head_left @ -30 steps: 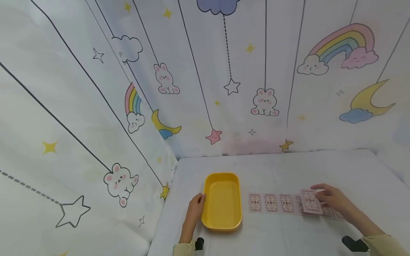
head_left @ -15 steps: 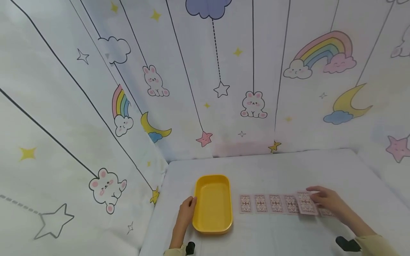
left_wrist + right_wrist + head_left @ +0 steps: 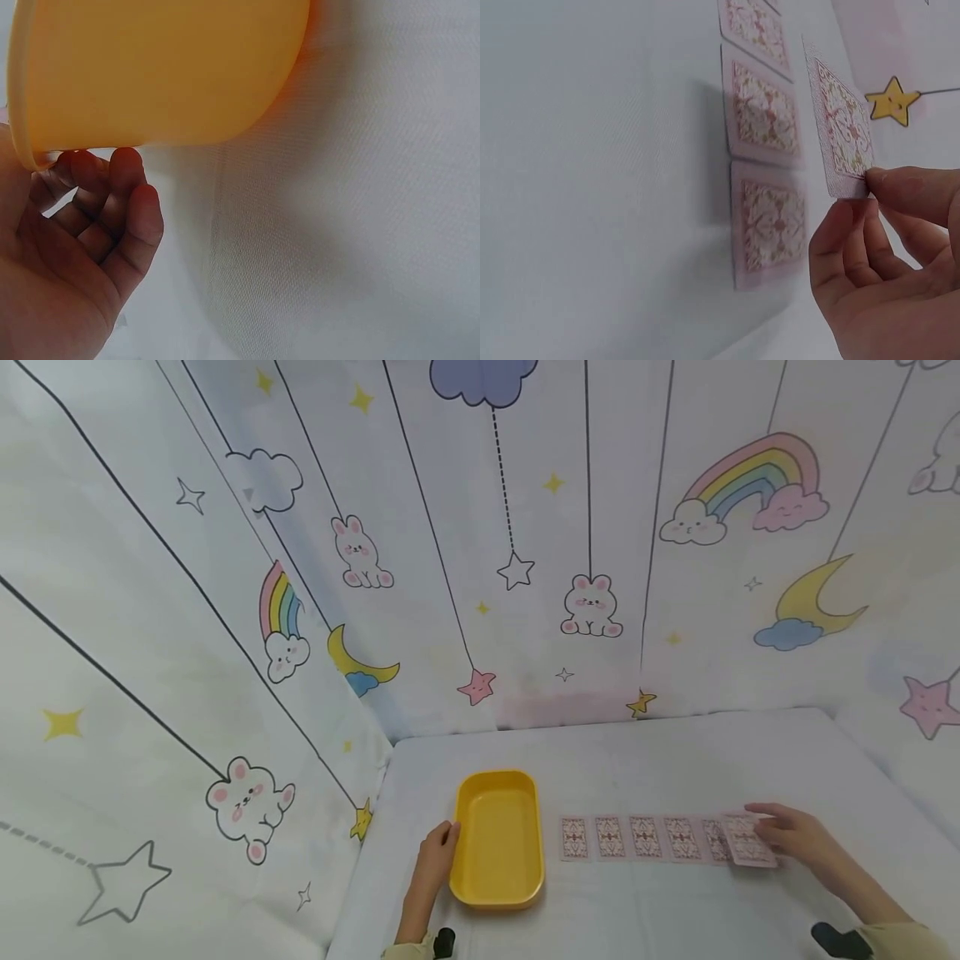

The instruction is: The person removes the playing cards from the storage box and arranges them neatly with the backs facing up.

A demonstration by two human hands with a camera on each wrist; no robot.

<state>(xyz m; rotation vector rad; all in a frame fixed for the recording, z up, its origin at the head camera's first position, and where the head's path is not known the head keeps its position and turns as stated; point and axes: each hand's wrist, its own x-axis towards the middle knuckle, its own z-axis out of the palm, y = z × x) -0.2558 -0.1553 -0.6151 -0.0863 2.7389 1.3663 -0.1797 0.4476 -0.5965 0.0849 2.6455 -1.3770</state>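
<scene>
My left hand (image 3: 437, 853) holds the near-left side of a yellow plastic tray (image 3: 454, 881). In the left wrist view, its curled fingers (image 3: 129, 169) touch the tray's outer wall just below the rim. My right hand (image 3: 797, 833) pinches a playing card (image 3: 845, 124) by its edge between thumb and fingers. That card shows its red patterned back and is raised above the right end of a row of face-down playing cards (image 3: 646, 837). In the right wrist view, the end card (image 3: 771, 225) of the row lies flat below the held one.
The cards lie side by side on a white cloth-covered table (image 3: 600, 910), to the right of the tray. A white backdrop (image 3: 420, 627) with printed rabbits, stars and rainbows rises behind and at the left of the table.
My right hand has carried the held card rightward along the row, from around its middle to its right end. The head view has shifted slightly. My left hand stays on the tray.
</scene>
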